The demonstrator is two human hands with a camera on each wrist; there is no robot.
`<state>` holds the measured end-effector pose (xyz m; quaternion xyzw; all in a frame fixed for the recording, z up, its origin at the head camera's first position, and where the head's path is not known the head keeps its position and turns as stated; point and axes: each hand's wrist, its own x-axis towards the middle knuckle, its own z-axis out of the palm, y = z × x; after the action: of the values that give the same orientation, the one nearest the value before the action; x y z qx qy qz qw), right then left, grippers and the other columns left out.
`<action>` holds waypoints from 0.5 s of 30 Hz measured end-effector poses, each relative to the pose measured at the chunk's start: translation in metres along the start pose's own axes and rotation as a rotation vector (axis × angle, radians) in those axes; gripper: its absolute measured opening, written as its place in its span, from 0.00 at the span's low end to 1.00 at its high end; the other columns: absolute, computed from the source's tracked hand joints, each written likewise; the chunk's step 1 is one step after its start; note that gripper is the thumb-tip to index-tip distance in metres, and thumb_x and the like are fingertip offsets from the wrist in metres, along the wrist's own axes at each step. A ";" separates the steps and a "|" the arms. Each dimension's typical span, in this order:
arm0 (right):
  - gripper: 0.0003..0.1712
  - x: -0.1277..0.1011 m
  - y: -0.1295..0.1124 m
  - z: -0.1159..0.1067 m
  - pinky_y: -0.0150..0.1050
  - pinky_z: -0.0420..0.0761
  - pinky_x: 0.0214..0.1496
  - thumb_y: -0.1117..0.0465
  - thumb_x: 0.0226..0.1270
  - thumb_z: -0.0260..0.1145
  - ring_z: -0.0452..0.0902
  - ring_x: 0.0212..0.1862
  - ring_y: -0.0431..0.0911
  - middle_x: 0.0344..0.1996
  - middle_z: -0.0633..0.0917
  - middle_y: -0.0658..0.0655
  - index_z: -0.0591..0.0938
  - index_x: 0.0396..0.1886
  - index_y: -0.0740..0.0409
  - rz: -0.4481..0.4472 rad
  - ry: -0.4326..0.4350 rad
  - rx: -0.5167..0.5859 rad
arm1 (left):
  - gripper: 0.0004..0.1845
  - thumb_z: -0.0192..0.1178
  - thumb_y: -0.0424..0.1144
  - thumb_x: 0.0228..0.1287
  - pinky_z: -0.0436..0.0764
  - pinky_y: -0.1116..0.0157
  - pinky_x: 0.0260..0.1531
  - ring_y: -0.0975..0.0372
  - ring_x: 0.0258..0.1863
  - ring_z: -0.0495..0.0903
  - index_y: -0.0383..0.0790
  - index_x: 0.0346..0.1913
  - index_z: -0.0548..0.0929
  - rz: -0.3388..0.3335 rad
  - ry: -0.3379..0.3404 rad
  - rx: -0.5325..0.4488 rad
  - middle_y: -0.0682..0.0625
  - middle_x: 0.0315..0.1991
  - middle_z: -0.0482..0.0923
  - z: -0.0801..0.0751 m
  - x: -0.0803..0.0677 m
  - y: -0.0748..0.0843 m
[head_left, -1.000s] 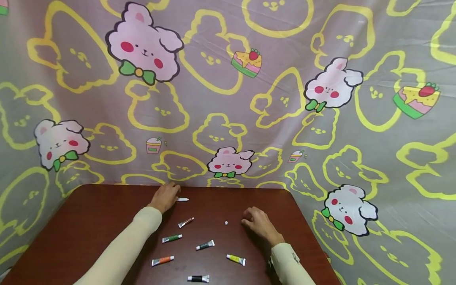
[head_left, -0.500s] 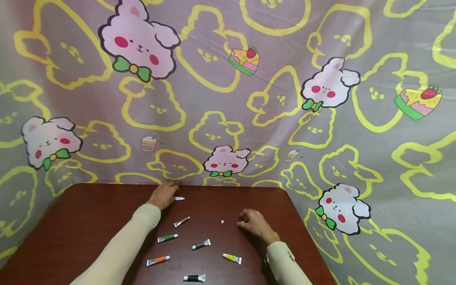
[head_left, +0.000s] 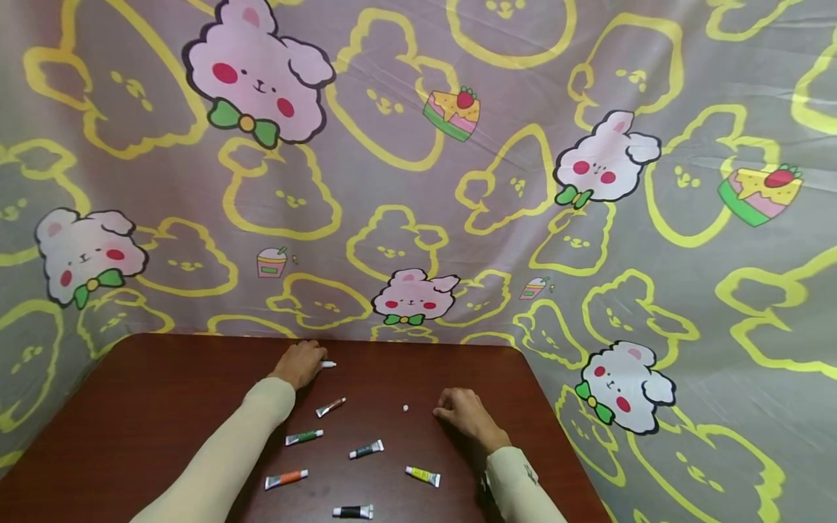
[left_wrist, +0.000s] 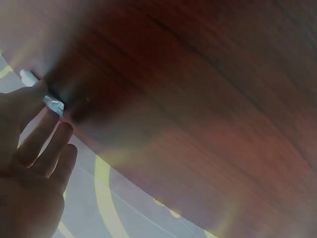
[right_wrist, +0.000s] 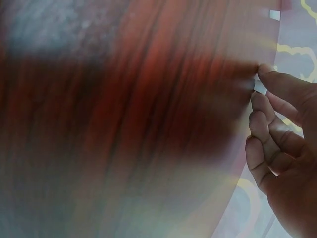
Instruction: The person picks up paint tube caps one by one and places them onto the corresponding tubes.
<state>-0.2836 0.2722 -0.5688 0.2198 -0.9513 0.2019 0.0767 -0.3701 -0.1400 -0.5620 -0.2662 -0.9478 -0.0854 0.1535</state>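
Observation:
At the table's far edge my left hand [head_left: 301, 365] pinches a white paint tube [head_left: 329, 365] between thumb and fingers. Its white cap end [left_wrist: 27, 77] and crimped silver end [left_wrist: 54, 105] show in the left wrist view. My right hand [head_left: 472, 417] is at the right, low over the table, fingers curled. In the right wrist view its thumb and forefinger pinch a small white piece [right_wrist: 260, 88], mostly hidden; I cannot tell its kind. A tiny white cap-like piece [head_left: 405, 408] lies left of that hand. Nearest the left hand lies a brown paint tube [head_left: 330, 407].
More paint tubes lie spread nearer: green [head_left: 304, 437], dark teal [head_left: 366, 449], orange [head_left: 285, 479], yellow [head_left: 423, 476] and black [head_left: 353, 512]. All are on the reddish-brown table [head_left: 163, 392]. A patterned curtain [head_left: 418, 181] hangs right behind the far edge and along the sides.
The head view has turned a little, so the table and tubes appear slightly further left. Both hands keep nearly the same places on the table.

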 end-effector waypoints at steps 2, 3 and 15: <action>0.09 0.001 0.012 0.006 0.37 0.80 0.33 0.55 0.70 0.79 0.79 0.31 0.36 0.28 0.87 0.47 0.88 0.33 0.53 -0.061 0.027 0.003 | 0.05 0.75 0.30 0.64 0.87 0.48 0.37 0.47 0.36 0.86 0.39 0.38 0.89 0.024 0.043 0.011 0.43 0.35 0.84 0.000 -0.001 0.001; 0.10 0.001 0.020 0.011 0.38 0.79 0.32 0.53 0.72 0.78 0.79 0.31 0.36 0.28 0.87 0.46 0.88 0.34 0.52 -0.091 0.040 -0.002 | 0.05 0.76 0.30 0.63 0.87 0.49 0.36 0.48 0.34 0.86 0.39 0.37 0.88 0.035 0.061 0.019 0.44 0.34 0.84 0.000 -0.001 0.002; 0.17 0.001 0.025 0.015 0.40 0.77 0.29 0.44 0.80 0.69 0.75 0.30 0.35 0.28 0.83 0.45 0.85 0.35 0.50 -0.202 0.139 -0.007 | 0.10 0.76 0.29 0.61 0.86 0.51 0.31 0.49 0.28 0.85 0.38 0.31 0.82 0.108 0.183 0.051 0.45 0.28 0.84 0.000 -0.008 0.006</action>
<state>-0.2966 0.2860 -0.5913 0.2997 -0.9174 0.2047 0.1632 -0.3605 -0.1387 -0.5646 -0.3039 -0.9160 -0.0768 0.2504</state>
